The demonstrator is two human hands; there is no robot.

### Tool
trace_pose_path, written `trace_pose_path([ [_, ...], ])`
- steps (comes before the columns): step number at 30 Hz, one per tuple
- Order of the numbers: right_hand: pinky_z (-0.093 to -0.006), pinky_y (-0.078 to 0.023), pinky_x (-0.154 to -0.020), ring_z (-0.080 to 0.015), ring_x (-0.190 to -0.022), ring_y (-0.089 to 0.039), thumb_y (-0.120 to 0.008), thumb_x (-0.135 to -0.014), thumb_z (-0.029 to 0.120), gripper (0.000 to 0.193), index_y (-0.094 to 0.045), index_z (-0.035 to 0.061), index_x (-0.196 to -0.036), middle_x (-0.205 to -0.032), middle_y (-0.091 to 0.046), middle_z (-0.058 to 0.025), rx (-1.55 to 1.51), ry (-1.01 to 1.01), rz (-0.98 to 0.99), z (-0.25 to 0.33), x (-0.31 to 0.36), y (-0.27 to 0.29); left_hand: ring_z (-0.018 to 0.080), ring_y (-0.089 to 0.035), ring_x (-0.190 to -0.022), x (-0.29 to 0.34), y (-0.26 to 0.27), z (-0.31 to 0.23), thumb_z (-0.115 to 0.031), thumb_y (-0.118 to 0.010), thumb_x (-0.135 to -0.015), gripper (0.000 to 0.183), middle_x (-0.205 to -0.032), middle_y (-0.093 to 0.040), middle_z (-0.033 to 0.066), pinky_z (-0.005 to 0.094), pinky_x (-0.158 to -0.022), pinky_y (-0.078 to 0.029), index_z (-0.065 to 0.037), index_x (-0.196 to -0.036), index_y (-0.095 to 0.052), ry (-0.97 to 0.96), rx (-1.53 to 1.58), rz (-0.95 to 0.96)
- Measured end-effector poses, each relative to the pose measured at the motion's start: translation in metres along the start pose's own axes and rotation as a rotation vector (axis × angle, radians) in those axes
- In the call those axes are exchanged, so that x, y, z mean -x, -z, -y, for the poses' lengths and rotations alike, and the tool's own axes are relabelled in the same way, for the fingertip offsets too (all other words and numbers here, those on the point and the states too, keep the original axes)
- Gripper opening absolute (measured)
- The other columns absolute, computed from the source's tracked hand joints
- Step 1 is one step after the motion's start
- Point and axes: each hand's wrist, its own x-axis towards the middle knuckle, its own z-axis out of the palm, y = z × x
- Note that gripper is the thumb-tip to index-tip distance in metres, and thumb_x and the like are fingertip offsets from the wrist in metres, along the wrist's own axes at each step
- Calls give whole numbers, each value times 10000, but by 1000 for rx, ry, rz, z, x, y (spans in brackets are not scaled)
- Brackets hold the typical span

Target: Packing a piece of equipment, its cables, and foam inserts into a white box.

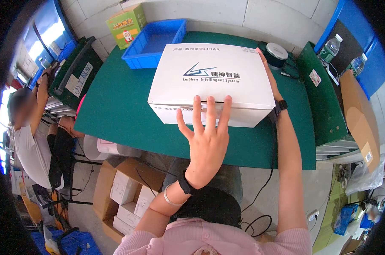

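Note:
A large white cardboard box [213, 63] with dark printing on its lid sits over the green tabletop. My left hand [209, 148] lies against its front edge, fingers spread, fingertips at the seam between lid and front panel. Between these fingers a small gap shows at the middle of that seam. Along the right side of the box stretches my right hand [270, 76], mostly hidden by the box, with fingertips showing near its far right corner. The fingers look straight rather than wrapped. Whether the box rests fully on the table cannot be seen.
Behind the box are a blue plastic bin [158, 42] and a green-yellow carton [126, 26]. A round silver-and-black device [276, 53] with a cable stands at the far right. Below left, an open carton [105, 191] holds several white boxes. A person [35, 140] sits at the left.

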Motion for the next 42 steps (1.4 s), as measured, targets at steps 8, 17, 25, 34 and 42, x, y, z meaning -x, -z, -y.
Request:
trace_pose_path([
  [8,-374,-254,-1117,-255,-1371,-302,-411,-971,448,657,-223,89,-1488,-1485,-312,-126,-154,-78,32,2,0,4,357,-329,-1294,-2,-1,3,-145,-666,-773,635,-1294,-427,126,590,-1059,-173,-213,-1372,-465,-9,-5,-42],
  [17,-378,-259,-1115,-282,-1367,-305,-490,-891,402,739,-224,27,-1470,-1474,-316,-164,-70,-198,26,3,-4,10,350,-375,-1239,-6,1,5,-121,-658,-772,553,-1239,-460,120,564,-1035,-213,-210,-1303,-530,-5,36,-54],
  [25,-382,-267,-1111,-283,-1357,-325,-502,-885,455,769,-241,32,-1471,-1478,-323,-165,-121,-196,35,2,-5,8,362,-350,-1277,-4,5,12,-74,-676,-738,655,-1295,-430,141,543,-1029,-227,-167,-1354,-470,3,256,-51],
  [34,-369,-329,-1067,-267,-1294,-402,-505,-872,504,772,-312,22,-1443,-1409,-415,-153,-58,-234,41,1,-2,12,380,-246,-1347,22,11,24,-34,-650,-705,764,-1468,-288,123,528,-1037,-196,-200,-1412,-411,83,385,28],
  [42,-367,-355,-1051,-272,-1288,-418,-456,-906,484,722,-307,34,-1450,-1410,-421,-161,42,-177,52,-3,-4,14,306,-283,-1343,23,13,19,-23,-576,-730,694,-1484,-364,-28,526,-1036,-156,-145,-1399,-435,82,234,59],
])
